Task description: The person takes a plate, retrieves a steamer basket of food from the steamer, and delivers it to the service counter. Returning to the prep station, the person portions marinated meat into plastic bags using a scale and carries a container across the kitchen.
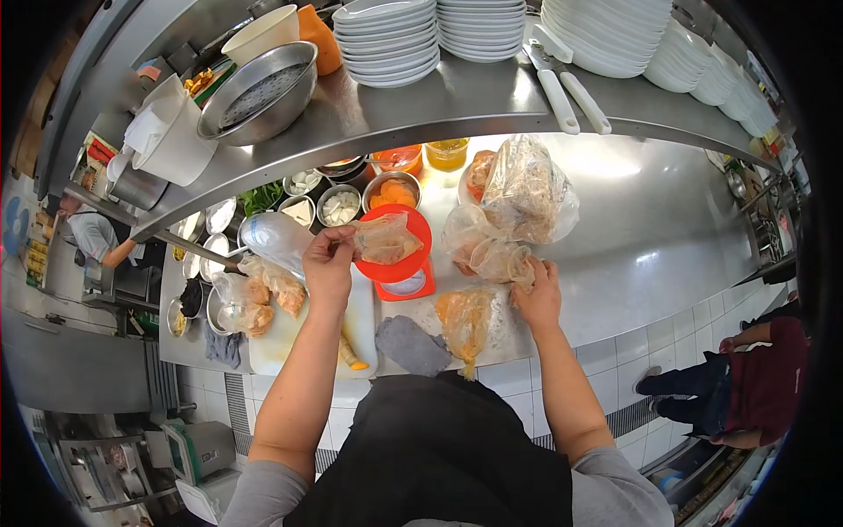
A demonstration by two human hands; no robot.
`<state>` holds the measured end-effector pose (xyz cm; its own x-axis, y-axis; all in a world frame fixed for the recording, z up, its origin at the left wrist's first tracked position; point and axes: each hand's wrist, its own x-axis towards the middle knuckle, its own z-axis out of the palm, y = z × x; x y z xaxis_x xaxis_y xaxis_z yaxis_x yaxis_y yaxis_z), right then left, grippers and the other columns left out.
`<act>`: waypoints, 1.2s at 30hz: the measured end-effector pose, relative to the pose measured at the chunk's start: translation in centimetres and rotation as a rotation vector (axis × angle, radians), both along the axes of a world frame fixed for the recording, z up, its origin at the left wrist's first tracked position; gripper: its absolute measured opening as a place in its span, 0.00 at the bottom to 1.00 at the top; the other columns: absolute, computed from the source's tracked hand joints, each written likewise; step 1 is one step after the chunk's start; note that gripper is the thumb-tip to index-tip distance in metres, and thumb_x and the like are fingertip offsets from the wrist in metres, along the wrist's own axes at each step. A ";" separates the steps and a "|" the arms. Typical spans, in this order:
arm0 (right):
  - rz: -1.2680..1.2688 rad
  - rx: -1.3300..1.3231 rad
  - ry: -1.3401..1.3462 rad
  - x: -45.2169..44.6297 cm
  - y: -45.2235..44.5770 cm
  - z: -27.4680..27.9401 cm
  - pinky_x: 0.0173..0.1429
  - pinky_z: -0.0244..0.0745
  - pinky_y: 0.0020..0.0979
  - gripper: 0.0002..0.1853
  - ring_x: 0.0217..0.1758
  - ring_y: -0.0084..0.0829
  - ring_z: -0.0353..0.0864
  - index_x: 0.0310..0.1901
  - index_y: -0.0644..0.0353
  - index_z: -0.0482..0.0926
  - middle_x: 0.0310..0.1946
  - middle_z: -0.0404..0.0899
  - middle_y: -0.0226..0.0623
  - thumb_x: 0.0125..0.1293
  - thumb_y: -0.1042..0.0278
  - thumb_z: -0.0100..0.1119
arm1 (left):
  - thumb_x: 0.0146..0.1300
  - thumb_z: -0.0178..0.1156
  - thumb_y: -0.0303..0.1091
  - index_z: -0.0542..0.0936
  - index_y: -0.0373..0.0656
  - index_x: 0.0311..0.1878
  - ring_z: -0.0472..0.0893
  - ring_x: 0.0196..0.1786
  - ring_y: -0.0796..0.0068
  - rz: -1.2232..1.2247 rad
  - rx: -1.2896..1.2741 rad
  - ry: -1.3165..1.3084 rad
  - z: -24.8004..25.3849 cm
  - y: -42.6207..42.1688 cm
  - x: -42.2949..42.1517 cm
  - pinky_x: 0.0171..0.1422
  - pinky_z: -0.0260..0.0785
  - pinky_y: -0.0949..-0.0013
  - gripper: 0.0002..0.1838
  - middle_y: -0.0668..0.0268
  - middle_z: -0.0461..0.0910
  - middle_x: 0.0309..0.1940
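My left hand (328, 262) pinches the edge of a clear plastic bag (388, 237) with pale food inside. That bag rests on or just over a round red plate (420, 227), which sits on a red kitchen scale (413, 286). Closed on the gathered end of another clear plastic bag (483, 255) is my right hand (536, 297); brownish food shows in this one. Below, near the counter's front edge, lies a knotted bag of orange food (465, 321). A large plastic bag (529, 189) of food stands behind my right hand.
A white cutting board (307, 347) carries a yellow-handled knife (353, 351) and more bagged food (274, 285). Grey cloths (413, 345) lie nearby. Bowls of cut vegetables (341, 206) line the back. Overhead, a steel shelf (492, 97) holds stacked plates (386, 39). Other people (746, 378) stand at both sides.
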<state>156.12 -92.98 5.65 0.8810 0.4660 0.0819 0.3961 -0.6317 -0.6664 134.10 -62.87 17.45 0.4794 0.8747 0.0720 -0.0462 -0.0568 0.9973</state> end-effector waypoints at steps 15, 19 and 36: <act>0.092 -0.060 -0.110 2.3 0.7 -2.9 0.55 0.83 0.46 0.15 0.49 0.50 0.88 0.51 0.57 0.85 0.49 0.87 0.48 0.64 0.65 0.70 | 0.56 0.79 0.46 0.64 0.38 0.81 0.87 0.53 0.54 -0.086 0.684 0.327 -1.2 1.1 1.6 0.58 0.79 0.56 0.53 0.46 0.80 0.64; -0.008 0.173 0.055 3.4 -0.5 0.9 0.43 0.80 0.34 0.08 0.35 0.34 0.85 0.45 0.61 0.83 0.34 0.86 0.40 0.71 0.66 0.67 | 0.62 0.73 0.40 0.77 0.39 0.70 0.87 0.54 0.53 -0.249 0.524 0.616 0.8 1.9 2.7 0.58 0.78 0.58 0.34 0.46 0.87 0.54; 0.522 0.731 0.312 -4.2 15.3 22.3 0.39 0.77 0.23 0.03 0.33 0.17 0.79 0.43 0.62 0.81 0.33 0.82 0.27 0.73 0.75 0.66 | 0.78 0.63 0.32 0.80 0.39 0.46 0.72 0.40 0.86 0.032 0.278 0.045 9.1 0.0 -10.6 0.47 0.66 0.78 0.06 0.76 0.77 0.35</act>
<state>151.90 -77.67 28.00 0.6076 0.7332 0.3055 0.2481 0.1902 -0.9499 123.47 -62.88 26.57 0.4599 0.8392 0.2901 0.0044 -0.3289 0.9444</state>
